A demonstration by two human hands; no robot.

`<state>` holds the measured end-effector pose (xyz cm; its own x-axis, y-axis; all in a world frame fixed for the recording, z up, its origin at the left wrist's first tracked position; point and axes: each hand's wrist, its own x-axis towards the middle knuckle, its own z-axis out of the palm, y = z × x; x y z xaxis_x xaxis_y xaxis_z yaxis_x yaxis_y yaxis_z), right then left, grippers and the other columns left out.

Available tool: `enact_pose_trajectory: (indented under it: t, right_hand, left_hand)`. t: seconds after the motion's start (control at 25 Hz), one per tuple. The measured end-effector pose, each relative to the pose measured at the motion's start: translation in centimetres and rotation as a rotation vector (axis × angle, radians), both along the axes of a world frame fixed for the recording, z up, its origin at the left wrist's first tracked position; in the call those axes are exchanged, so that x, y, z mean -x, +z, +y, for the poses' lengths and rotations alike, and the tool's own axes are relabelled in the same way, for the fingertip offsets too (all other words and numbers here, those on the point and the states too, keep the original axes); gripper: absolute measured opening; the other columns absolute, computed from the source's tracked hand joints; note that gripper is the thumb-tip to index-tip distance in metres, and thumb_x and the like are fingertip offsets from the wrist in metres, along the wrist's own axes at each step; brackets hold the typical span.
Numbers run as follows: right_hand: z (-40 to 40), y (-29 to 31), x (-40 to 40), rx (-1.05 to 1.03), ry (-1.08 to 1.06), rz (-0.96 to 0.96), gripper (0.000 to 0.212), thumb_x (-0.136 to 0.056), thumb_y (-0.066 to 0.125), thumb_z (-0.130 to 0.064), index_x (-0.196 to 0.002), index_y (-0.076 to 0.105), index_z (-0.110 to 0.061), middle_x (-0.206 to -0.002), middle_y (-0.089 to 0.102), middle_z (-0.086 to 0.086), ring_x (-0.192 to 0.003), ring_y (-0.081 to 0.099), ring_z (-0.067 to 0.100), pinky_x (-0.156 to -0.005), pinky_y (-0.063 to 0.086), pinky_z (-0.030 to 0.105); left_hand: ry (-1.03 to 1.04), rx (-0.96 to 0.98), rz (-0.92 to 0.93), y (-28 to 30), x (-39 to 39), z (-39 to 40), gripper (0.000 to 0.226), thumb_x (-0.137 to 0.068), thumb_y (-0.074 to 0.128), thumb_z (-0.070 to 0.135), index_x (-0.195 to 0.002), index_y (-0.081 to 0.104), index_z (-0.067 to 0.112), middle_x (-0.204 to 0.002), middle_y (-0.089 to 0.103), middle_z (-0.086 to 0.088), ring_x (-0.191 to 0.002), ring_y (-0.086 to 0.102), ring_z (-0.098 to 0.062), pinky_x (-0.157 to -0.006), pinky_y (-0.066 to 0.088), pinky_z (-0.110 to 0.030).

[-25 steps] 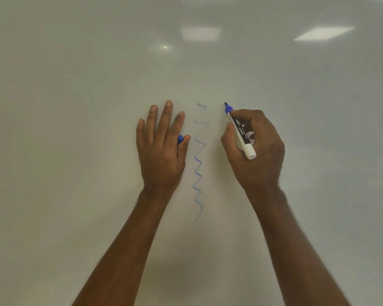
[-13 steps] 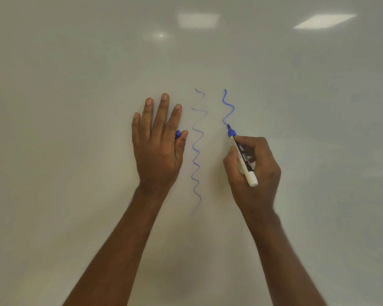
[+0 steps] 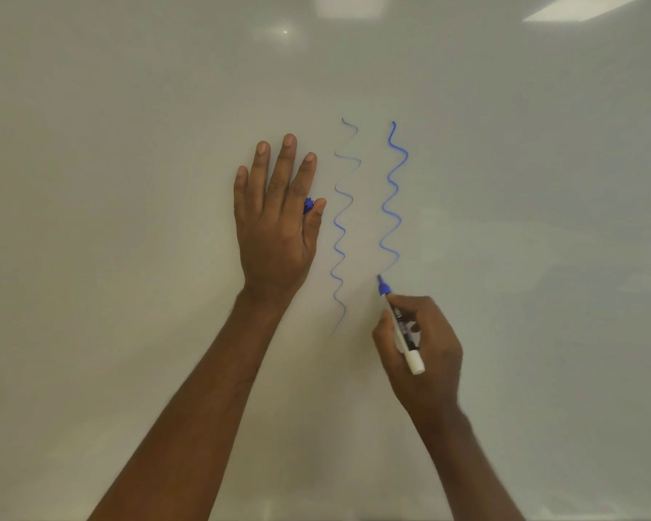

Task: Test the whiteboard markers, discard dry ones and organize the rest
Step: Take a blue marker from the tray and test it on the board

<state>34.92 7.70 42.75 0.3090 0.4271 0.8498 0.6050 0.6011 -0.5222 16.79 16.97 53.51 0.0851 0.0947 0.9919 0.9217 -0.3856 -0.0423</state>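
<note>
Gripping a white-barrelled blue whiteboard marker (image 3: 401,325), the right hand (image 3: 421,355) touches its tip to the glossy whiteboard (image 3: 128,182) below a bold blue squiggle (image 3: 393,197), while the left hand (image 3: 275,223), fingers straight, pins a blue cap (image 3: 308,205) left of that squiggle.

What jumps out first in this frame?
Two blue wavy lines mid-whiteboard: the left line faint and broken at its top, the right line bolder. The right hand grips a blue marker, tip at that line's lower end. The left hand lies flat, a blue cap peeking out beside the thumb.
</note>
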Motion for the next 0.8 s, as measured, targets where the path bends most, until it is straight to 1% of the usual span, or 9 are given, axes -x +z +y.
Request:
enact_pose_trajectory:
  t: [0.12,0.2,0.24,0.32,0.44,0.52,0.56,0.68,0.8]
  right_hand:
    - [-1.1,-2.1,-0.3,0.111,0.053,0.12,0.017,-0.088,0.066,-0.02,-0.099,0.064,-0.032,-0.083,0.065,-0.012,-0.071,0.062,0.014,-0.064,0.052,0.039]
    - [-2.1,-2.9,-0.4,0.2,0.053,0.027,0.014,-0.088,0.066,-0.023,-0.097,0.063,-0.034,-0.083,0.066,-0.012,-0.073,0.063,0.013,-0.064,0.052,0.037]
    - [-2.7,-3.4,-0.6,0.248,0.054,-0.007,0.016,-0.089,0.068,-0.022,-0.095,0.062,-0.035,-0.083,0.066,-0.012,-0.074,0.064,0.013,-0.065,0.052,0.035]
    - [-4.0,-3.8,-0.8,0.291,0.129,0.102,0.024,-0.092,0.069,-0.014,-0.095,0.063,-0.036,-0.084,0.067,-0.01,-0.074,0.064,0.015,-0.063,0.051,0.028]
    - [-5.8,-3.8,-1.4,0.268,0.26,0.266,0.023,-0.094,0.069,-0.008,-0.098,0.065,-0.03,-0.083,0.068,-0.007,-0.07,0.061,0.014,-0.06,0.047,0.02]
    - [-7.0,-3.8,-1.6,0.264,0.339,0.311,0.02,-0.094,0.068,-0.005,-0.101,0.068,-0.024,-0.086,0.069,-0.006,-0.071,0.063,0.013,-0.061,0.048,0.019]
    - [-7.6,-3.8,-1.7,0.273,0.373,0.332,0.019,-0.094,0.068,-0.004,-0.102,0.069,-0.021,-0.089,0.07,-0.005,-0.074,0.065,0.013,-0.064,0.05,0.019]
    - [-9.4,-4.3,-2.2,0.321,0.447,0.381,0.021,-0.094,0.069,0.0,-0.104,0.071,-0.019,-0.097,0.073,-0.001,-0.082,0.068,0.019,-0.071,0.055,0.027]
    - [-11.3,-5.7,-2.3,0.399,0.488,0.37,0.015,-0.094,0.068,-0.016,-0.109,0.071,-0.02,-0.099,0.074,-0.003,-0.084,0.069,0.022,-0.071,0.056,0.024]
  left_hand:
    - [-0.035,0.03,-0.006,-0.2,0.0,-0.3,0.048,-0.11,0.036,0.034,-0.15,0.047,0.012,-0.16,0.039,-0.012,-0.151,0.029,-0.036,-0.122,0.022,-0.055]
    - [-0.071,0.044,-0.021,-0.3,-0.1,-0.6,0.047,-0.11,0.035,0.034,-0.149,0.049,0.011,-0.16,0.04,-0.012,-0.152,0.029,-0.035,-0.124,0.02,-0.053]
    - [-0.128,0.062,-0.047,-0.4,-0.1,-0.7,0.046,-0.11,0.034,0.032,-0.148,0.05,0.01,-0.16,0.04,-0.013,-0.152,0.028,-0.035,-0.124,0.018,-0.052]
    - [-0.309,0.117,-0.157,-1.0,-0.4,-1.6,0.042,-0.109,0.035,0.024,-0.143,0.054,0.008,-0.16,0.04,-0.012,-0.153,0.025,-0.032,-0.126,0.014,-0.05]
    - [-0.592,0.205,-0.445,-3.5,-2.2,-4.8,0.035,-0.108,0.037,0.013,-0.133,0.058,0.004,-0.153,0.049,-0.004,-0.15,0.034,-0.023,-0.123,0.025,-0.043]
    - [-0.757,0.302,-0.692,-6.0,-3.9,-7.7,0.032,-0.108,0.036,0.013,-0.128,0.06,0.004,-0.138,0.063,-0.001,-0.132,0.053,-0.01,-0.111,0.039,-0.031]
    - [-0.824,0.359,-0.816,-7.3,-4.8,-9.1,0.03,-0.108,0.036,0.015,-0.122,0.063,0.007,-0.127,0.068,-0.001,-0.119,0.061,-0.009,-0.103,0.044,-0.03]
    - [-1.06,0.587,-1.236,-11.0,-6.6,-12.3,0.028,-0.109,0.036,0.024,-0.106,0.061,0.012,-0.112,0.074,-0.009,-0.099,0.067,-0.022,-0.086,0.05,-0.038]
    - [-1.306,0.835,-1.58,-13.6,-7.1,-15.0,0.031,-0.11,0.033,0.031,-0.108,0.058,0.013,-0.117,0.074,-0.012,-0.097,0.07,-0.026,-0.086,0.052,-0.039]
